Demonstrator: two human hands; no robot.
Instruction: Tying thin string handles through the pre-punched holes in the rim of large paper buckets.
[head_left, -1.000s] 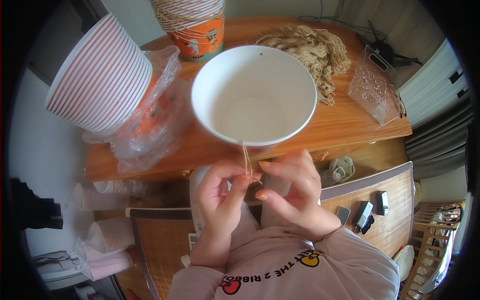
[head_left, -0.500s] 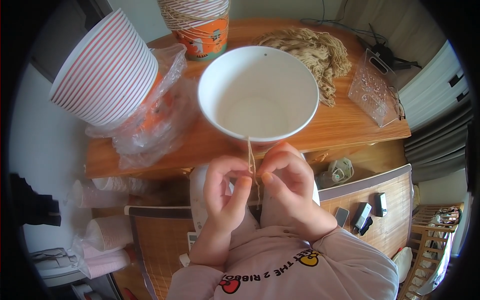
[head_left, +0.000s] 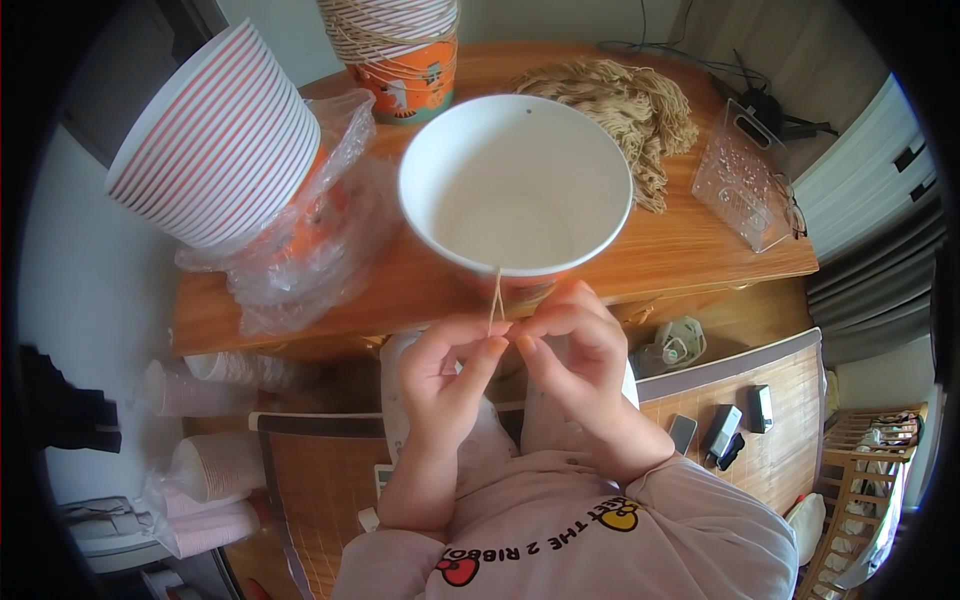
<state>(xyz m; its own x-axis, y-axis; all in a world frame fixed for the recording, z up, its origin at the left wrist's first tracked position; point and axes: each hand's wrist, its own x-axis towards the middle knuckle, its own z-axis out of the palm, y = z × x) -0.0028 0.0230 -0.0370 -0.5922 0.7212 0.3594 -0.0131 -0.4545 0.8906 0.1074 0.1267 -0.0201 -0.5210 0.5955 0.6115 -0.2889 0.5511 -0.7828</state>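
A large paper bucket [head_left: 516, 215], white inside, stands at the near edge of the table with its mouth tilted toward me. A thin tan cord [head_left: 497, 292] hangs from the near side of its rim, and its two strands spread a little on the way down. My left hand [head_left: 448, 372] pinches the cord between thumb and fingertips just below the bucket. Against it, fingertips nearly touching, my right hand [head_left: 575, 352] pinches the cord's lower end too. The fingers hide the cord's ends. A small hole shows in the bucket's far wall.
A tilted stack of paper buckets [head_left: 215, 140] in clear plastic [head_left: 300, 280] lies at the table's left. Behind it stands another stack with cords [head_left: 400, 70]. A heap of tan cords [head_left: 625, 110] and a clear acrylic holder [head_left: 742, 180] are on the right.
My fingertips have come closer together and slightly up. The cord's strands are now drawn tighter, and the dangling end that showed below my fingers is no longer visible.
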